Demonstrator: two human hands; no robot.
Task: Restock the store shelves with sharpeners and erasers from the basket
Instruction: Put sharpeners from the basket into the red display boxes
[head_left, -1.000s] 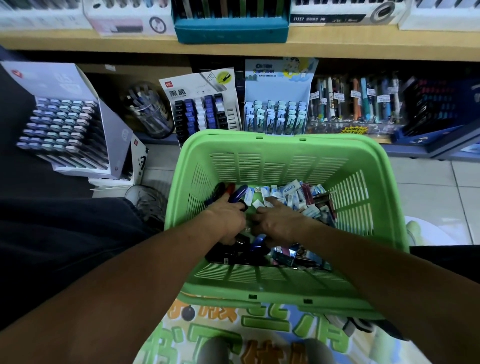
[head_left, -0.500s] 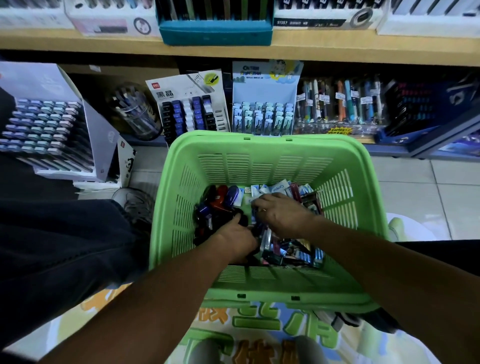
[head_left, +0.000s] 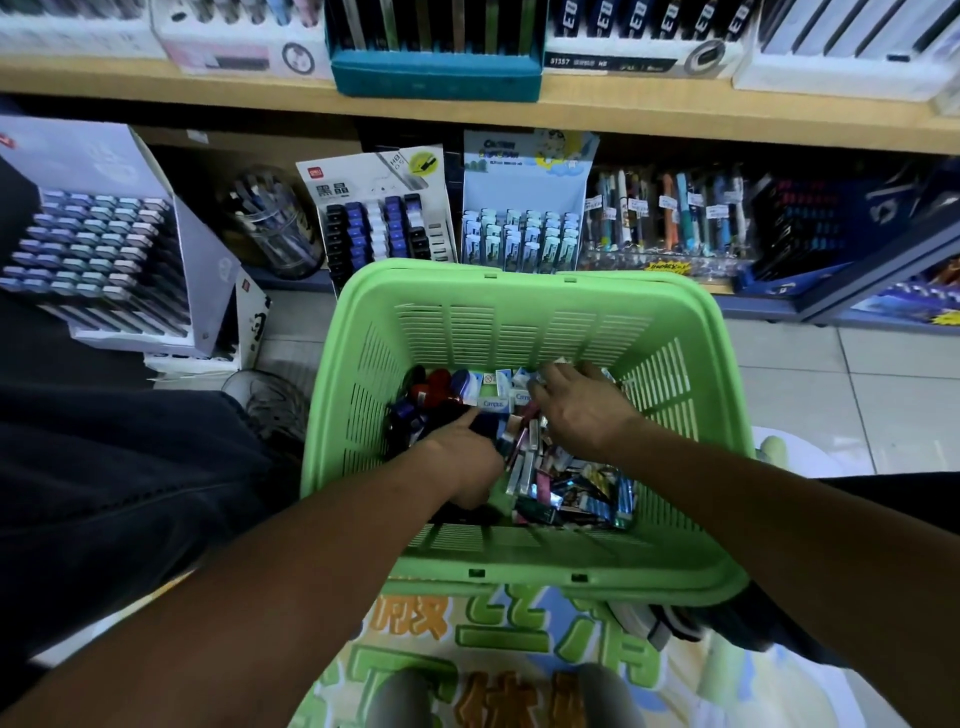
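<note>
A green plastic basket (head_left: 519, 278) sits on the floor in front of me. It holds dark and red sharpeners (head_left: 431, 395) on its left side, white boxed erasers (head_left: 493, 402) at the back, and a heap of small packets (head_left: 571, 488) on its right. My left hand (head_left: 462, 462) is down among the sharpeners, its fingers curled round a dark blue one. My right hand (head_left: 582, 410) reaches to the back of the pile and pinches a small white eraser at its fingertips.
The low shelf behind the basket carries a black-and-blue display box (head_left: 379, 228), a pale blue display (head_left: 519, 239), a row of pens (head_left: 670, 218) and a clear jar (head_left: 270, 228). A grey display box (head_left: 98, 244) stands at left. A colourful mat (head_left: 493, 639) lies underneath.
My left hand has drawn back toward me within the basket. My right hand has moved forward to the white erasers at the back. The view shifted a little to the right.
</note>
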